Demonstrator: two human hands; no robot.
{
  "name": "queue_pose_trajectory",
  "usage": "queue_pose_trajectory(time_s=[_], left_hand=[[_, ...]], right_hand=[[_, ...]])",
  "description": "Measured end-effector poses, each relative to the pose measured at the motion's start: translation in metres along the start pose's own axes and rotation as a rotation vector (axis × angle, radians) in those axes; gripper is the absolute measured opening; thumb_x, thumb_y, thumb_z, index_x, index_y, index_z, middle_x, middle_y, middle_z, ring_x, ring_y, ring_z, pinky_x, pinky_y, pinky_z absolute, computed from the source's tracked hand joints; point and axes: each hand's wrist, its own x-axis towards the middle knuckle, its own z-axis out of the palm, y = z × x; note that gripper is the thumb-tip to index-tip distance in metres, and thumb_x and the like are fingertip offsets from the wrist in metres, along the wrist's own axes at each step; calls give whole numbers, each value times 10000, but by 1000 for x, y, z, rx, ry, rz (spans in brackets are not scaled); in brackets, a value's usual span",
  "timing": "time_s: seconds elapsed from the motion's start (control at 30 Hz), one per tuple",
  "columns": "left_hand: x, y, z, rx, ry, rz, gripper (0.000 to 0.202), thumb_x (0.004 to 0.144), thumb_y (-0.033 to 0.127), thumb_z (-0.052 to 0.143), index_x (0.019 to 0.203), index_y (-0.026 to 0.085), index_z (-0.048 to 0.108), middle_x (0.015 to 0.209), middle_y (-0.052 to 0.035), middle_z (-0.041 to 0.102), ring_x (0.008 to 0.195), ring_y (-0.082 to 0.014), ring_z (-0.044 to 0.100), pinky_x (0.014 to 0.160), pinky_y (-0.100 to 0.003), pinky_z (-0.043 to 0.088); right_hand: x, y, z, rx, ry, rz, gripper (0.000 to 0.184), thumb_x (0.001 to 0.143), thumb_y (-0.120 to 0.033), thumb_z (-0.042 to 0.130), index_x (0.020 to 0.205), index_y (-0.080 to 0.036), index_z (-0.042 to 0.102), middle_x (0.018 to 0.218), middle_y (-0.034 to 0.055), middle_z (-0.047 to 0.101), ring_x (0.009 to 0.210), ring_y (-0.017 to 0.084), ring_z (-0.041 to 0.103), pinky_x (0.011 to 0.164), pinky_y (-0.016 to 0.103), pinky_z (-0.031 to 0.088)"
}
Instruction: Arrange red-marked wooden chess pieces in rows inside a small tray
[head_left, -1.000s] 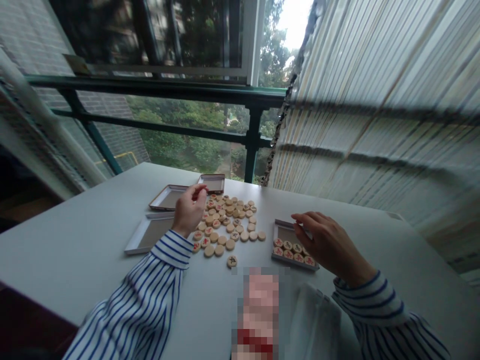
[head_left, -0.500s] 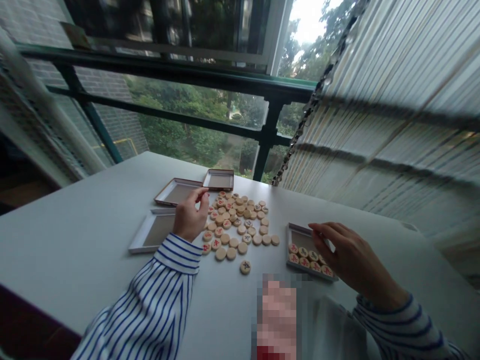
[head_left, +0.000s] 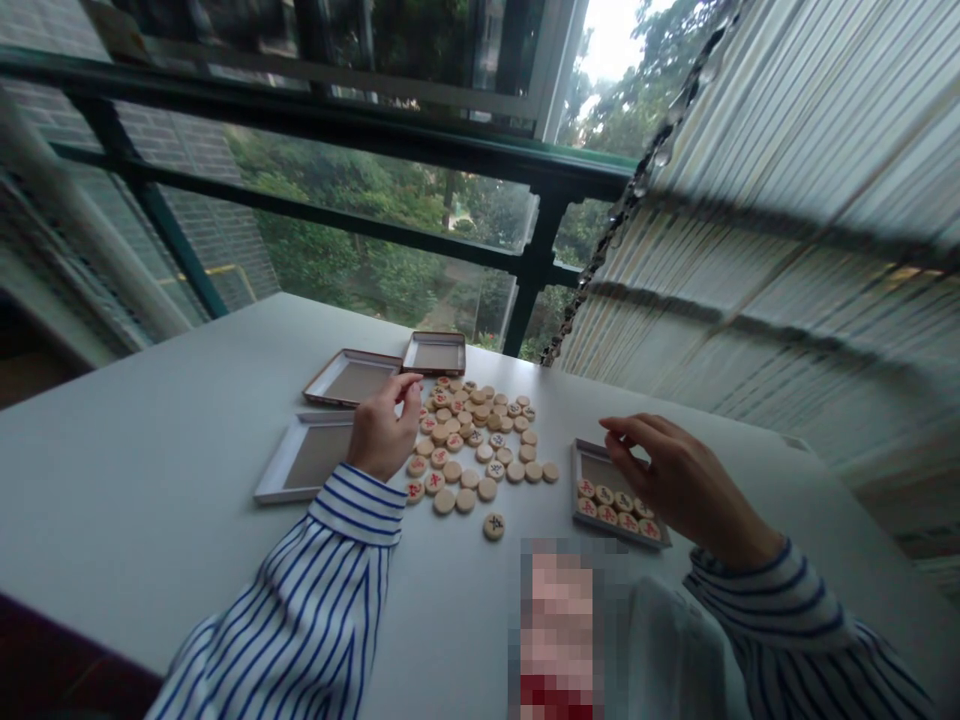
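Observation:
Many round wooden Chinese chess pieces lie in a loose cluster on the white table, some with red or black characters showing. My left hand hovers at the cluster's left side, thumb and index finger slightly apart; I see nothing between them. At the right, a shallow box holds two rows of pieces, with its far part bare. Above that box is my right hand, fingers stretched toward the pile and holding nothing visible; it hides part of the box. One black-marked piece sits apart, nearest me.
An open shallow tray stands left of my left hand, partly covered by it. Behind it are two brown-edged lids or trays, one left and another farther back. A railing and window border the table's far side; a curtain hangs at right.
My right hand has shifted left and slightly away from me over the box. My left hand stays almost in place, and the camera view has moved slightly.

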Motion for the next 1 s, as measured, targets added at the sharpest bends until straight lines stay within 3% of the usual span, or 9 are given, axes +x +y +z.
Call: queue_pose_trajectory(time_s=[0.33, 0.7, 1.0], left_hand=[[-4, 4, 6, 35, -157, 97, 261, 837, 277, 405, 964, 150, 594, 915, -62, 646, 835, -176, 595, 783, -290, 463], [-7, 4, 11, 40, -218, 170, 258, 843, 252, 387, 980, 148, 579, 946, -76, 632, 889, -189, 576, 812, -316, 452], [-6, 0, 12, 129, -214, 179, 237, 836, 227, 395, 960, 150, 582, 934, -74, 635, 889, -199, 564, 821, -334, 438]], right_hand=[[29, -18, -1, 19, 14, -21, 235, 831, -213, 443, 981, -154, 614, 889, 74, 640, 780, 166, 571, 721, 306, 458], [57, -27, -9, 75, 71, -15, 244, 829, -226, 431, 954, -143, 623, 828, 66, 623, 693, 138, 557, 649, 268, 444], [73, -41, 10, 128, 58, -37, 240, 829, -242, 439, 947, -148, 626, 843, 70, 626, 727, 142, 557, 662, 261, 425]])
